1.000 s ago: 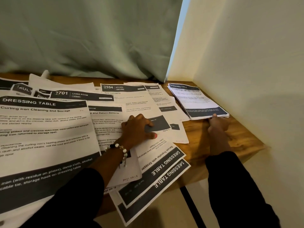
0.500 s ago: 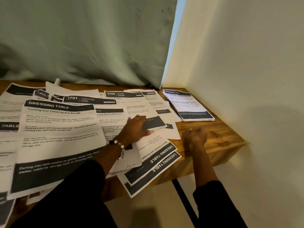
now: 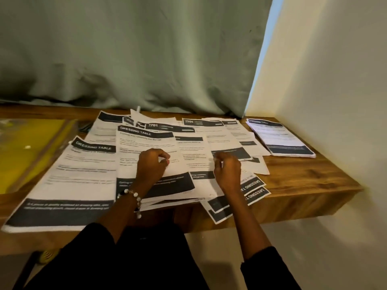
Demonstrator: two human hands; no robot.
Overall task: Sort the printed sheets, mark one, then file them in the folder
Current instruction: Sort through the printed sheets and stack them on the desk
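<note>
Printed sheets (image 3: 222,141) lie spread and overlapping across the wooden table (image 3: 303,181). A neat stack of Dressing Table sheets (image 3: 280,139) sits at the far right by the wall. My left hand (image 3: 151,166), with a bead bracelet, rests on the middle Dressing Table sheet (image 3: 146,141), thumb and fingers curled and pinching the paper. My right hand (image 3: 227,172) hovers with curled fingers at the edge of a sheet with a dark box (image 3: 232,152); blur hides whether it holds it. A yellow folder (image 3: 31,147) lies at the left.
A green curtain (image 3: 136,55) hangs behind the table and a cream wall (image 3: 335,80) closes the right side. Two Dressing Table sheets (image 3: 253,191) overhang the front edge. A large sheet (image 3: 69,181) covers the near left.
My right hand left the right-hand stack and came back over the spread sheets. My left hand moved left from the kitchen sheet onto the Dressing Table sheet and curled. The view pulled back and left.
</note>
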